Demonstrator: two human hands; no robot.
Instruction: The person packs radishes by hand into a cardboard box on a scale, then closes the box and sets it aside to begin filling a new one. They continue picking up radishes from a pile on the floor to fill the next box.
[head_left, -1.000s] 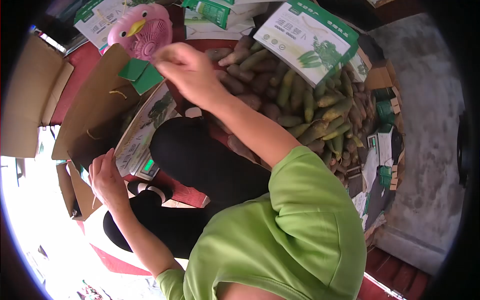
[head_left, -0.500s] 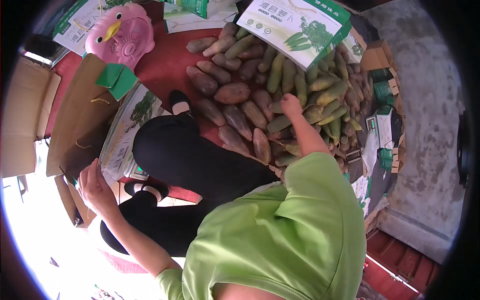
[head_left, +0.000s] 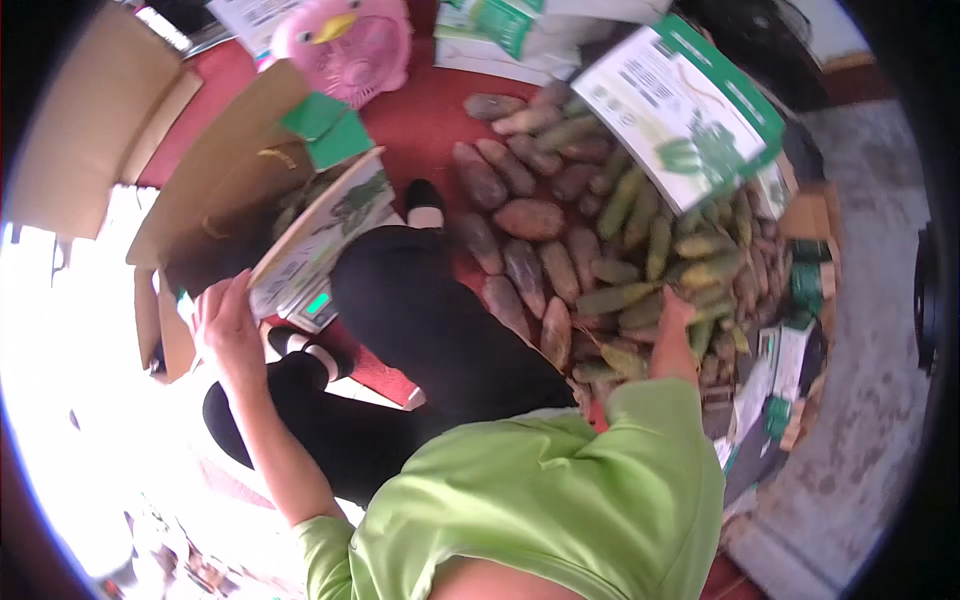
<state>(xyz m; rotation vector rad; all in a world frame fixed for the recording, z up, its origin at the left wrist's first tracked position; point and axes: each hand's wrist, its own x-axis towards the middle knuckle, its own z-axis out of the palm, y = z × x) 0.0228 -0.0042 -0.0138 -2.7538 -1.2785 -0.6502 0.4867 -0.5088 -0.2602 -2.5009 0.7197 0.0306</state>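
At the left, my left hand (head_left: 230,325) is closed on the near edge of an open cardboard box (head_left: 205,200). The box has a printed white front panel and raised green flaps; its inside is dark, with a few radish-like shapes faintly visible. Below it is a digital scale (head_left: 312,307) with a lit green display. My right hand (head_left: 676,308) reaches into a pile of green and brownish radishes (head_left: 545,220). Its fingers are beside the end of a long green radish (head_left: 615,298); blur hides whether they grip it.
A white-and-green printed carton (head_left: 680,125) lies over the back of the pile. A pink fan (head_left: 355,55) stands on the red floor covering (head_left: 425,115) at the back. Small green-and-brown boxes (head_left: 808,275) line the right side. My bent leg (head_left: 430,320) lies between box and pile.
The camera view has shifted, carrying the scene right and down. My right hand has moved across the radishes toward me. My left hand has closed on the box edge.
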